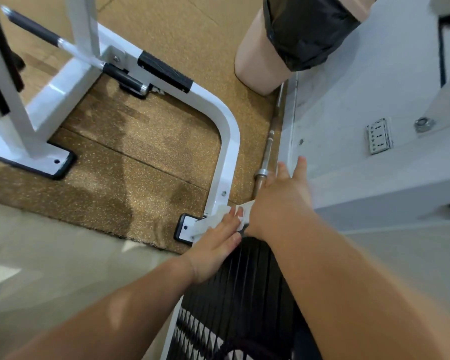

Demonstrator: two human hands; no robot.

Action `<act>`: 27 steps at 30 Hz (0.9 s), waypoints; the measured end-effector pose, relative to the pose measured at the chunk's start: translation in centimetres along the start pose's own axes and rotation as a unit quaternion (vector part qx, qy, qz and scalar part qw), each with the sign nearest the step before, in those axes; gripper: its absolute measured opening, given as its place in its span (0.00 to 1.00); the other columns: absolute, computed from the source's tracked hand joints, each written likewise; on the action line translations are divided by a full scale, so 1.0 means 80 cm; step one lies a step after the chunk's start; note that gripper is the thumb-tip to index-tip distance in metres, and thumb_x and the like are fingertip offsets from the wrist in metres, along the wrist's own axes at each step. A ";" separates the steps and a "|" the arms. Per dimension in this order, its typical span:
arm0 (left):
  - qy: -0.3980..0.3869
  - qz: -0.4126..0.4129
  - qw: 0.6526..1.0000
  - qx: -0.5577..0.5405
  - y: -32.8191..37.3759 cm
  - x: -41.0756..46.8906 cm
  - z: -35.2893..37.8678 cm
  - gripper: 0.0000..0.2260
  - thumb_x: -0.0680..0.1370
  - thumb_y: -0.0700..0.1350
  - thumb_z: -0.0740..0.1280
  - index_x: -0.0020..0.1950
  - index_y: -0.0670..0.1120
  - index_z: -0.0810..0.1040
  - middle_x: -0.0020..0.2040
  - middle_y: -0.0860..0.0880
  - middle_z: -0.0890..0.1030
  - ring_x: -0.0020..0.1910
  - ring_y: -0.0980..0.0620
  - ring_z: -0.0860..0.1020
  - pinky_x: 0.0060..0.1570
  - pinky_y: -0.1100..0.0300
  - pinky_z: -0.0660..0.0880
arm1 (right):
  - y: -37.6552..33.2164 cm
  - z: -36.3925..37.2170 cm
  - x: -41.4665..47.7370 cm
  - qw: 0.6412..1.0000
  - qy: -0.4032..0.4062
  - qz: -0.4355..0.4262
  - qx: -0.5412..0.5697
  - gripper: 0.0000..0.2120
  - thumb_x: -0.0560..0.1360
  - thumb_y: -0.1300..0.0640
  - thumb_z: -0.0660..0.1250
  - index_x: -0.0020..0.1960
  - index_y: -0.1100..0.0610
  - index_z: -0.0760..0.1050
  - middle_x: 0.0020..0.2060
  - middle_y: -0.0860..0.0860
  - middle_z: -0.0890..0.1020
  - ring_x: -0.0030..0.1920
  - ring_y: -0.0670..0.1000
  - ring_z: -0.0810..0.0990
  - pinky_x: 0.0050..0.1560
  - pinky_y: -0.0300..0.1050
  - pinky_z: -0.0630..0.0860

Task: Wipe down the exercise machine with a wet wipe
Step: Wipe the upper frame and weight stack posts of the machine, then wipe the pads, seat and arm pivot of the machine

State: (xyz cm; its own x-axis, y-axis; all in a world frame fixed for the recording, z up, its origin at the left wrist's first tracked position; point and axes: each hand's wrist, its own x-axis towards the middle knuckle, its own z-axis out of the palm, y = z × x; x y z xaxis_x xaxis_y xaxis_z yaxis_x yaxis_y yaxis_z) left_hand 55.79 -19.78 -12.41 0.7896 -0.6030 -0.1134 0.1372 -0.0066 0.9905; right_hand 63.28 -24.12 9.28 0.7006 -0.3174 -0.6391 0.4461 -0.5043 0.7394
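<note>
Wet wipe (220, 213): crumpled, lying crosswise over the near end of the exercise machine (226, 141), by its foot plate (185, 229).
Left hand (218, 237): flat, straight fingers pressing the wipe.
Right hand (278, 196): fingers straight and spread; contact with the wipe unclear.
Speckled mat (140, 152); barbell (269, 141) along the grey wall (348, 113).
White tube runs away, bending left.
</note>
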 end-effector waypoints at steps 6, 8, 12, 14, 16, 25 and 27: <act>-0.003 -0.019 0.999 -0.040 0.135 -0.024 0.008 0.27 0.78 0.74 0.44 0.76 0.74 0.45 0.82 0.63 0.47 0.81 0.62 0.43 0.81 0.45 0.44 | 0.059 -0.033 -0.048 0.986 0.065 0.046 0.143 0.40 0.80 0.47 0.63 0.84 0.58 0.47 0.84 0.57 0.48 0.81 0.65 0.34 0.75 0.74 0.34; -0.015 -0.050 0.996 -0.072 0.188 -0.035 0.006 0.23 0.77 0.74 0.44 0.72 0.78 0.47 0.84 0.56 0.49 0.82 0.55 0.46 0.81 0.45 0.47 | 0.076 -0.037 -0.072 0.978 0.073 0.027 0.194 0.40 0.80 0.49 0.65 0.84 0.56 0.49 0.84 0.54 0.50 0.81 0.64 0.35 0.76 0.71 0.33; -0.031 -0.049 0.998 -0.039 0.237 -0.047 -0.004 0.31 0.78 0.71 0.44 0.81 0.64 0.54 0.83 0.49 0.56 0.82 0.51 0.53 0.80 0.43 0.50 | 0.105 -0.020 -0.125 0.899 0.177 -0.065 0.396 0.40 0.80 0.63 0.66 0.84 0.54 0.48 0.84 0.48 0.51 0.83 0.54 0.41 0.81 0.50 0.39; -0.057 -0.002 0.998 0.013 0.245 -0.054 -0.014 0.28 0.78 0.73 0.41 0.78 0.71 0.46 0.83 0.61 0.51 0.81 0.62 0.47 0.81 0.46 0.43 | 0.110 -0.011 -0.155 0.782 0.217 -0.058 0.582 0.35 0.80 0.70 0.60 0.83 0.50 0.56 0.81 0.43 0.59 0.81 0.45 0.52 0.76 0.35 0.46; -0.059 0.006 0.993 0.105 0.265 -0.071 -0.034 0.26 0.79 0.70 0.39 0.77 0.71 0.38 0.82 0.63 0.44 0.80 0.65 0.41 0.80 0.47 0.39 | 0.100 -0.006 -0.181 0.655 0.228 0.009 0.720 0.29 0.81 0.69 0.58 0.79 0.51 0.66 0.73 0.42 0.70 0.75 0.44 0.67 0.75 0.36 0.59; -0.035 -0.022 0.965 0.260 0.392 -0.218 -0.124 0.27 0.81 0.62 0.41 0.79 0.63 0.35 0.79 0.66 0.35 0.79 0.63 0.36 0.80 0.46 0.42 | 0.044 -0.057 -0.286 0.413 0.099 0.112 0.898 0.20 0.81 0.55 0.70 0.72 0.51 0.75 0.54 0.43 0.83 0.55 0.40 0.81 0.65 0.44 0.76; -0.039 -0.043 0.963 0.264 0.423 -0.253 -0.150 0.26 0.84 0.59 0.45 0.79 0.64 0.35 0.78 0.68 0.35 0.79 0.64 0.37 0.81 0.47 0.42 | 0.048 -0.082 -0.315 0.368 0.057 0.093 0.924 0.16 0.80 0.56 0.71 0.68 0.51 0.78 0.50 0.45 0.85 0.55 0.45 0.83 0.66 0.51 0.78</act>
State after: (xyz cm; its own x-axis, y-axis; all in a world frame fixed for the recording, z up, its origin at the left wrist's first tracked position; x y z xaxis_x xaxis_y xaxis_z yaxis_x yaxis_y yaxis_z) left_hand 51.64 1.75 22.46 0.7391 -0.6397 -0.2111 -0.1384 -0.4509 0.8818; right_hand 51.00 -12.78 29.62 0.6885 -0.5019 -0.5236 -0.6815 -0.2005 -0.7038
